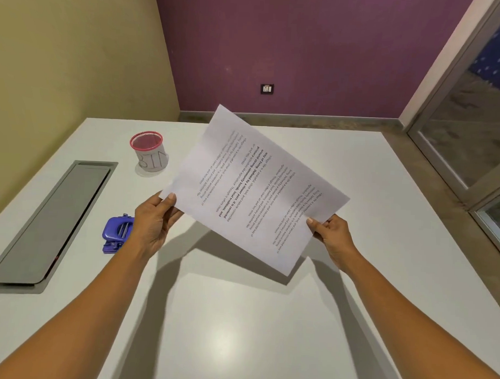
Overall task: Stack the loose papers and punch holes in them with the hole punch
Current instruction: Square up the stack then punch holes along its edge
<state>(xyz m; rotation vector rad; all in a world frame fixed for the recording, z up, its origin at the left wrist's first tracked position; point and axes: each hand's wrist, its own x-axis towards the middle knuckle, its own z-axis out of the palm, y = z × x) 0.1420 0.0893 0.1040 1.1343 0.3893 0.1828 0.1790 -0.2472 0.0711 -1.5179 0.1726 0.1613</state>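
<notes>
White printed papers hang in the air above the white table, tilted with the far corner raised. My left hand grips their left corner, thumb on top. My right hand pinches the near right edge. Text from more than one sheet shows through, so the papers lie together as a stack. The blue hole punch sits on the table just left of my left wrist, partly hidden by it.
A red mesh-rimmed cup wrapped in paper stands at the back left. A grey cable tray lid is set into the table along the left side. The table's right edge runs beside a glass door.
</notes>
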